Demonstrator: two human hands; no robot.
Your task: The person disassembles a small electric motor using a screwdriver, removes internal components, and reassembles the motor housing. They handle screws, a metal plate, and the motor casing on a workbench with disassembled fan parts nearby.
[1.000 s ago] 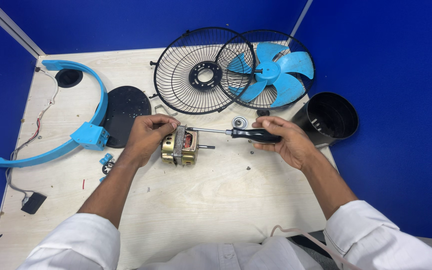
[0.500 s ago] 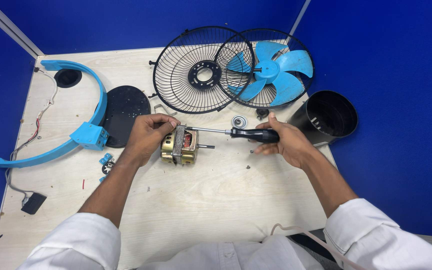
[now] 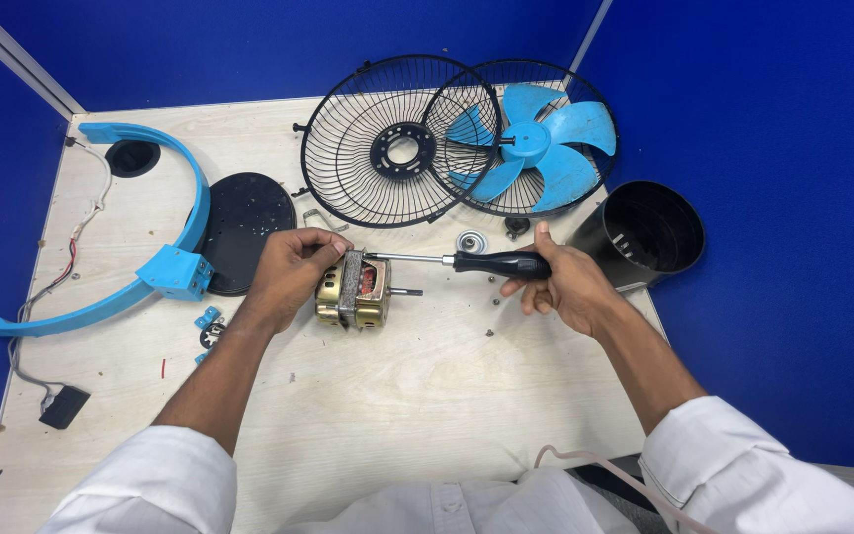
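Holding a gold fan motor [image 3: 356, 293] at table centre, my left hand [image 3: 291, 269] grips its casing; my right hand [image 3: 557, 285] clasps a black-handled screwdriver [image 3: 467, 262], tip at the motor. Behind: black wire guards [image 3: 394, 141], blue fan blade [image 3: 531, 146], black round housing [image 3: 644, 232].

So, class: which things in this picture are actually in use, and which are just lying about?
In use:
left hand
gold-coloured metal motor
right hand
black-handled screwdriver

Lying about:
black wire fan guard
blue plastic fan blade
black plastic cup-shaped housing
curved blue plastic bracket
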